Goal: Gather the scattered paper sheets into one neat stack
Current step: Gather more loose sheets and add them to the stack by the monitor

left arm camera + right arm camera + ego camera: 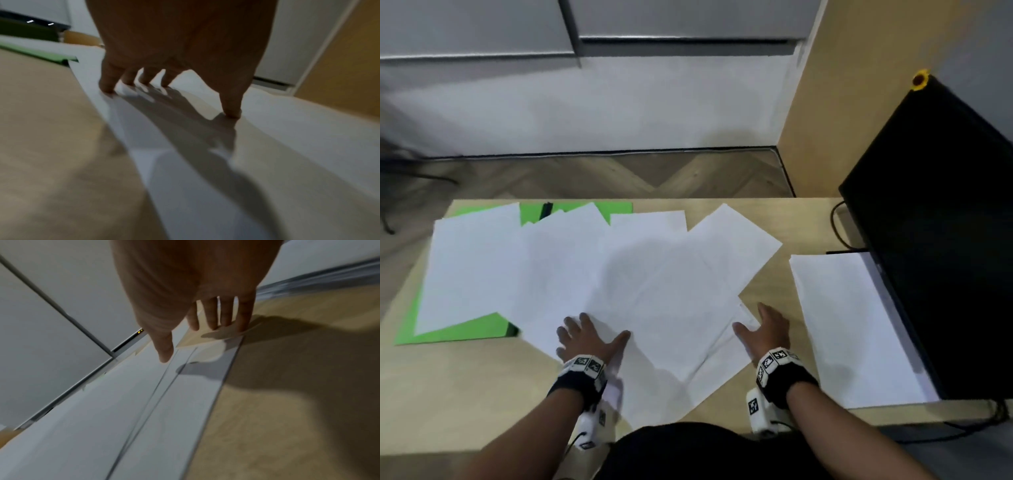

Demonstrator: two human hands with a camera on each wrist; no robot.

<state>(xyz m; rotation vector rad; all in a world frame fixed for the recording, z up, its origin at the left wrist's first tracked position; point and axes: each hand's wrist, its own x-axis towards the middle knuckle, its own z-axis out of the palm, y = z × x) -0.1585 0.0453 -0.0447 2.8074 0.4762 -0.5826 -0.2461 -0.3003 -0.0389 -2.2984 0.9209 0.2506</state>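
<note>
Your left hand (585, 339) and right hand (767, 332), fingers spread flat, bracketed the fanned paper sheets (654, 284) on the bench (465, 394), seemingly to sweep them together.

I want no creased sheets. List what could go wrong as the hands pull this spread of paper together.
1. The left hand presses spread fingers on overlapping sheets; dragging inward may buckle the top ones.
2. The far-left sheet lies on a green folder and might drag it along.
3. The right hand works at a corner near the separate pile and may nudge it askew.
</note>
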